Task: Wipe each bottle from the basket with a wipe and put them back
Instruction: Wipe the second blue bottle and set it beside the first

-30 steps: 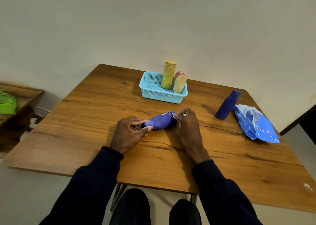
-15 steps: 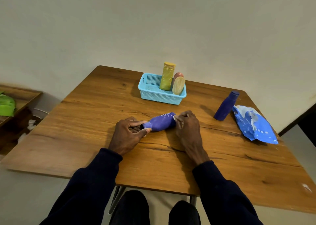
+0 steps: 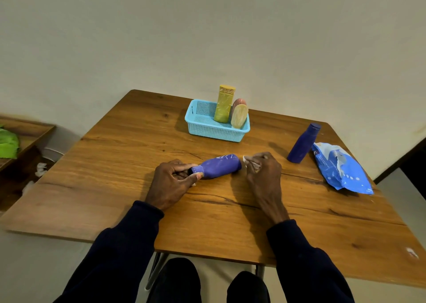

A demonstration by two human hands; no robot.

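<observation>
1. While it sits at the far side of the table (image 3: 138, 146), the light blue basket (image 3: 214, 133) holds three bottles: a tall yellow bottle (image 3: 224, 104) standing upright, a cream bottle (image 3: 239, 116) at its right, and a pink bottle (image 3: 239, 101) mostly hidden behind the cream one.
2. Nearer the person than the basket, a purple bottle (image 3: 219, 165) lies on its side on the wood (cap end pointing left).
3. Left hand (image 3: 170, 183): thumb and fingers pinch the cap end of that purple bottle.
4. Right hand (image 3: 262, 171): fingers curled round a white wipe (image 3: 247, 160), just beside the bottle's base, with a small gap between them.
5. Right of the basket, a dark blue bottle (image 3: 303, 143) stands upright, with a blue wipe packet (image 3: 341, 169) just beyond it.
</observation>
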